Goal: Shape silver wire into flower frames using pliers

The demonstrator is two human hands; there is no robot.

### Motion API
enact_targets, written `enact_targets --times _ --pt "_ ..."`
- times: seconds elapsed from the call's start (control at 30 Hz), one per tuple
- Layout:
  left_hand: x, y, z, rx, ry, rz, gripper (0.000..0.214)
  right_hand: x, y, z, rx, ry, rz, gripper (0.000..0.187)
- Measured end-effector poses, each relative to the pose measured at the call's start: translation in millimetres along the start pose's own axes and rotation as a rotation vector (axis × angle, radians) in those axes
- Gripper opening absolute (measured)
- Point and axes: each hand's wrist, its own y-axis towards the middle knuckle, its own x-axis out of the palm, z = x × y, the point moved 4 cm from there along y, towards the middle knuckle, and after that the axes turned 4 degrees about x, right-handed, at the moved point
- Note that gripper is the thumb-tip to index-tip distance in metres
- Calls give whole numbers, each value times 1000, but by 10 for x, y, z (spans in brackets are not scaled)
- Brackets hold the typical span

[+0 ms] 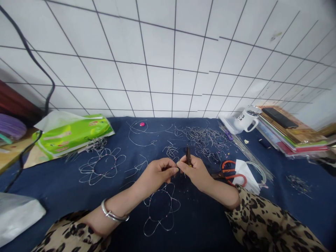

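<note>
My left hand (pixel 157 173) is pinched closed on a thin piece of wire, fingertips meeting those of my right hand. My right hand (pixel 196 171) is closed around small pliers (pixel 188 156), whose dark jaws stick up above the fingers. Both hands hover over a blue cloth (pixel 65 189). Right below them lies a wire flower shape with small pink beads (pixel 161 208). A second wire flower (pixel 101 166) lies to the left.
Loose wire pieces (pixel 202 138) lie scattered at the back. Orange-handled scissors (pixel 231 171) and a white face mask (pixel 249 173) rest at right. A green tissue pack (pixel 73 133), a white mug (pixel 248 119), stacked books (pixel 288 134) and a pink bead (pixel 142 124) are around.
</note>
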Motion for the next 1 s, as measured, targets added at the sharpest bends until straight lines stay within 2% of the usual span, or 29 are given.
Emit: enact_targets --times 0.17,0.43,0.6,0.7,0.77,0.83,1.0 --pt "1 9 -18 4 14 22 15 13 9 0 -13 -7 14 21" --pt "-24 -3 -11 5 -11 67 15 66 28 35 37 140 0 23" --pt "-195 23 32 35 -175 162 12 63 23 56 105 351 -52 27" --pt "-323 35 71 66 -229 221 14 71 3 56 148 385 -127 36" --pt "-387 37 94 83 -255 248 14 62 -16 10 123 313 -187 39" --pt "-430 33 115 95 -277 265 14 23 -32 -44 88 155 -194 32" --pt "-463 13 169 107 -316 273 14 -43 -44 -185 -228 -519 -112 28"
